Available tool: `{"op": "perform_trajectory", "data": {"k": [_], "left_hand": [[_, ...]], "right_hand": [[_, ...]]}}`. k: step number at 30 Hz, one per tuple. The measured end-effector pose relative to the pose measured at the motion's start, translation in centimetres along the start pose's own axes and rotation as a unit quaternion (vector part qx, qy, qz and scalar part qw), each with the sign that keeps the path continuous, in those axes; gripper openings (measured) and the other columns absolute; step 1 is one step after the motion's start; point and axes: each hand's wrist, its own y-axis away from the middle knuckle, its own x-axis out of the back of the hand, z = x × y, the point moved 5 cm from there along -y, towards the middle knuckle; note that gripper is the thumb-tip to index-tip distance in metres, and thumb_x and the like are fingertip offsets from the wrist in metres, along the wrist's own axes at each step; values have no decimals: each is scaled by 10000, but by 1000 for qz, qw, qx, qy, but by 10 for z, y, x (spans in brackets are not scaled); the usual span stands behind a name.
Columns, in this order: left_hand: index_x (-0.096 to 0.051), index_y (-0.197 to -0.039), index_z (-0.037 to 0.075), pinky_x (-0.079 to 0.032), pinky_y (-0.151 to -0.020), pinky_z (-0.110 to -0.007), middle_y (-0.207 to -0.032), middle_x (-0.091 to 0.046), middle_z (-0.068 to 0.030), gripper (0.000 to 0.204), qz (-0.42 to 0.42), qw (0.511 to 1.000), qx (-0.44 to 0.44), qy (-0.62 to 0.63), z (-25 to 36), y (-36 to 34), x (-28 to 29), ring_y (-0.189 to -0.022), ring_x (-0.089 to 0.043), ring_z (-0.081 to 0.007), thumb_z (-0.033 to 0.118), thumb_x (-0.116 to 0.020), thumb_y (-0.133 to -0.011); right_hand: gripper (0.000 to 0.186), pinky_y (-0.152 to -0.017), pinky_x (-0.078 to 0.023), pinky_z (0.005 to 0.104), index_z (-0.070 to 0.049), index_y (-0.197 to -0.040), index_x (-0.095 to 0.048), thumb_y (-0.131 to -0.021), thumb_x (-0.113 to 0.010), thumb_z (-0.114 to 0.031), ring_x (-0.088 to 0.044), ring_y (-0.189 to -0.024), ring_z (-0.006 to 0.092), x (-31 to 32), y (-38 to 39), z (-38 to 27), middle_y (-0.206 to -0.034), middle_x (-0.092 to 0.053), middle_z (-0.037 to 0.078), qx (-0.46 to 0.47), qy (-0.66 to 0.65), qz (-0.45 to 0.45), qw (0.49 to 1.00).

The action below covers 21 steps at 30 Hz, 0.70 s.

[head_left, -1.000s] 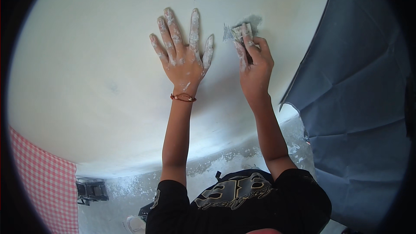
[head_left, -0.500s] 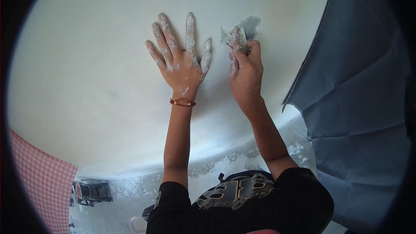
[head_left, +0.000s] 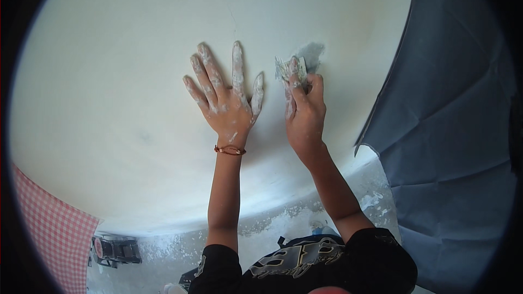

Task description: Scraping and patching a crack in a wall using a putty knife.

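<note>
Against a pale wall (head_left: 120, 65), my left hand (head_left: 226, 106) lies flat with its fingers spread, holding nothing. White paste coats its fingers, and a reddish-brown bracelet (head_left: 230, 150) circles the wrist. To its right, my right hand (head_left: 306, 111) grips a small flat scraper (head_left: 301, 68), with a finger stretched along its face. Pale, paste-like smears cover the scraper, so its exact kind is hard to make out. It rests against the wall at the left edge of a grey damp-looking patch (head_left: 314, 54). The fingers on the scraper's underside are hidden.
A dark grey sheet (head_left: 452, 130) hangs along the right side. At lower left are a pink checked cloth (head_left: 54, 228) and a black object (head_left: 117, 250) on the floor. White splatters mark the grey floor (head_left: 158, 261). A thin crack (head_left: 231, 13) runs down the wall above my left hand.
The view has shifted upward, so both hands and the grey patch sit lower in the picture. My hands keep nearly the same places on the wall, the scraper still gripped.
</note>
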Motion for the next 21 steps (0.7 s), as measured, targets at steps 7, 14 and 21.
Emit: {"op": "perform_trajectory", "data": {"k": [7, 14, 21], "left_hand": [[-472, -1556, 247, -145, -1245, -583, -1667, -249, -235, 653, 0, 1000, -5, -2, -3, -5, 0, -1540, -243, -419, 488, -586, -960], [-478, -1552, 247, -143, -1246, -578, -1666, -252, -235, 646, -5, 1000, 1, 2, 0, -3, -2, -1543, -235, -415, 483, -585, -960], [-474, -1555, 245, -139, -1245, -583, -1670, -239, -240, 658, -5, 1000, -2, -4, -1, -2, -1, -1544, -228, -421, 491, -590, -956]], "right_hand": [[392, -792, -539, 387, 24, -1258, -671, -875, -654, 103, -640, -899, 341, 4, -13, -9, -1112, -545, 188, 6, 8, -11, 1000], [409, -810, -537, 394, 22, -1275, -661, -873, -657, 98, -636, -915, 353, -2, -4, 7, -1124, -538, 188, -11, 1, -29, 1000], [425, -772, -549, 377, 26, -1285, -653, -868, -665, 101, -644, -883, 343, 0, -2, 2, -1123, -533, 191, 16, 14, -9, 1000]]}}
